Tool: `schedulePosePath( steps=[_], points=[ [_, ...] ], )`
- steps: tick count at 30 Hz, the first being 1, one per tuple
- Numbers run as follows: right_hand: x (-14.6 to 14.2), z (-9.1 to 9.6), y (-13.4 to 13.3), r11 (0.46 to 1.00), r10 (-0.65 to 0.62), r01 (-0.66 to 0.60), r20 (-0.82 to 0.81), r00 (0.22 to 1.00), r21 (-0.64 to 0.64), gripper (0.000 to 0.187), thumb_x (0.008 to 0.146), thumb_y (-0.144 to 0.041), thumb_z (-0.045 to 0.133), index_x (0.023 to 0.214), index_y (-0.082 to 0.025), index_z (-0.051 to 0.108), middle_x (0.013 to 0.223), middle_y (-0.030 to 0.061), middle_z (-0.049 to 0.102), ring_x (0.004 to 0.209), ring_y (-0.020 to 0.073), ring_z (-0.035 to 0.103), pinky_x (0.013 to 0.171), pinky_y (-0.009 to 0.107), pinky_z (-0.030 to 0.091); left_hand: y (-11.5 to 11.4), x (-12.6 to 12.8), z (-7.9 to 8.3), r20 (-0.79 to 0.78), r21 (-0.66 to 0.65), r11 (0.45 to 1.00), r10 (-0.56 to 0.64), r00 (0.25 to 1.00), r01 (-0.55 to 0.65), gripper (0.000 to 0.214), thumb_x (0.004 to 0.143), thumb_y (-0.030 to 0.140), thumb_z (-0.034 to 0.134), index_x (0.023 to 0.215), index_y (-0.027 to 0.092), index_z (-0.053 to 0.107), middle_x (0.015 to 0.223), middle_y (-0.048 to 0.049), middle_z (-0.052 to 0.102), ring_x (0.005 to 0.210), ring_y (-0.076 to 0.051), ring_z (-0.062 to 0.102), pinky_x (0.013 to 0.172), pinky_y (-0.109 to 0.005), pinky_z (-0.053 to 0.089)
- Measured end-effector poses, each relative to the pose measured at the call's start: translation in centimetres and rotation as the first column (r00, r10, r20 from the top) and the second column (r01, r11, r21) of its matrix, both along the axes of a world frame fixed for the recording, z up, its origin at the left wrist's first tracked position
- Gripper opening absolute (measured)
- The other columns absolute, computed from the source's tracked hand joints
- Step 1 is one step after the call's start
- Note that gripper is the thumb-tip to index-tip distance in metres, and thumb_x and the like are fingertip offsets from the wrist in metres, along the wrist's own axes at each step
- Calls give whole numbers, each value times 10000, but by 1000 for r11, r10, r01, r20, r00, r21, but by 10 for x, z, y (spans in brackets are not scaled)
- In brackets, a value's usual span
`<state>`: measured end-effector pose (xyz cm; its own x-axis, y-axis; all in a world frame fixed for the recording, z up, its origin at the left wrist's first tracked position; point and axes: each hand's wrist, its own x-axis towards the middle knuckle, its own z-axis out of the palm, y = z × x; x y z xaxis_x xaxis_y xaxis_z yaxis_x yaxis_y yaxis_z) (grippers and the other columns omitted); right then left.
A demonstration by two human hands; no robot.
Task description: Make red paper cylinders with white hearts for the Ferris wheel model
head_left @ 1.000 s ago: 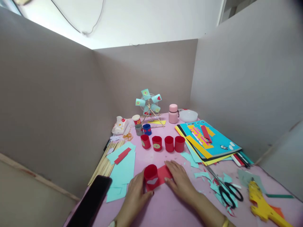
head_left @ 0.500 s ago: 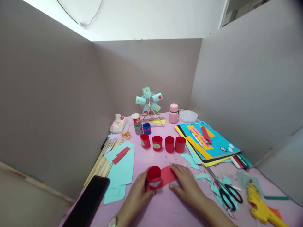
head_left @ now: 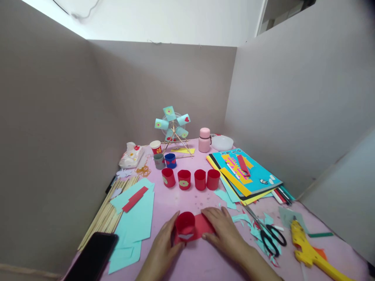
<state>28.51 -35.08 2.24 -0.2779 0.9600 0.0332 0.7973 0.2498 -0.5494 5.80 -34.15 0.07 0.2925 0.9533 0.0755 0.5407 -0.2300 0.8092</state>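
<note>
A red paper cup (head_left: 185, 225) with a pale shape on its front stands upright on the left part of a red paper strip (head_left: 203, 226), on the pink table. My left hand (head_left: 165, 238) curls around the cup's left side, thumb at the front near its base and fingers behind. At the strip's right end, my right hand (head_left: 224, 232) holds the paper, fingers over the far edge and thumb at the near edge. Farther back, several red paper cups (head_left: 200, 179) stand in a row; two of them show round yellow-green patches.
A stick wheel model (head_left: 173, 128) stands at the back near a pink bottle (head_left: 204, 140). On the left lie light-blue paper (head_left: 137, 218), wooden sticks (head_left: 102, 214) and a phone (head_left: 92, 255). Scissors (head_left: 265, 230), a yellow glue gun (head_left: 307, 249) and a blue pad (head_left: 258, 179) lie right.
The view has shifted, so most things on the table sit farther left in the picture. Both hands stay at the cup and the red strip, and the cup's front patch shows less.
</note>
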Motion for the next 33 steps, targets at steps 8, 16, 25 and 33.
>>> schedulePosePath(
  steps=[8, 16, 25, 33],
  points=[
    [10, -6, 3, 999, -49, 49, -1, 999, 17, 567, 748, -309, 664, 1272, -155, 515, 1302, 142, 553, 1213, 299, 456, 1067, 550, 181, 2, 13, -2, 62, -53, 998, -21, 998, 25, 814, 708, 150, 640, 1422, 166, 249, 1464, -158, 379, 1334, -262, 359, 1107, -464, 263],
    [15, -15, 3, 998, -47, 49, -32, 998, 42, 546, 822, -463, 549, 1269, -151, 526, 1325, 142, 530, 1250, 263, 426, 1089, 500, 175, -13, 12, 2, -8, 307, 951, -25, 1000, 26, 615, 840, 307, 576, 1356, 356, 245, 1507, -103, 197, 1390, -300, 201, 1060, -567, 300],
    [17, -21, 3, 996, -60, 64, -67, 996, 63, 591, 784, -532, 589, 1255, -178, 536, 1326, 131, 532, 1253, 263, 420, 1088, 475, 171, -9, 13, 28, -254, 415, 902, -12, 967, 120, 227, 900, 172, 392, 910, 251, 604, 1394, -100, 333, 1299, -308, 338, 1014, -565, 366],
    [19, -24, 3, 996, -47, 53, -89, 995, 68, 555, 808, -496, 566, 1261, -175, 532, 1325, 131, 533, 1252, 261, 422, 1089, 480, 164, -6, 12, 33, -252, 377, 921, 5, 968, 93, 232, 912, 199, 382, 883, 237, 609, 1381, -116, 348, 1278, -296, 359, 1002, -537, 379]
  ],
)
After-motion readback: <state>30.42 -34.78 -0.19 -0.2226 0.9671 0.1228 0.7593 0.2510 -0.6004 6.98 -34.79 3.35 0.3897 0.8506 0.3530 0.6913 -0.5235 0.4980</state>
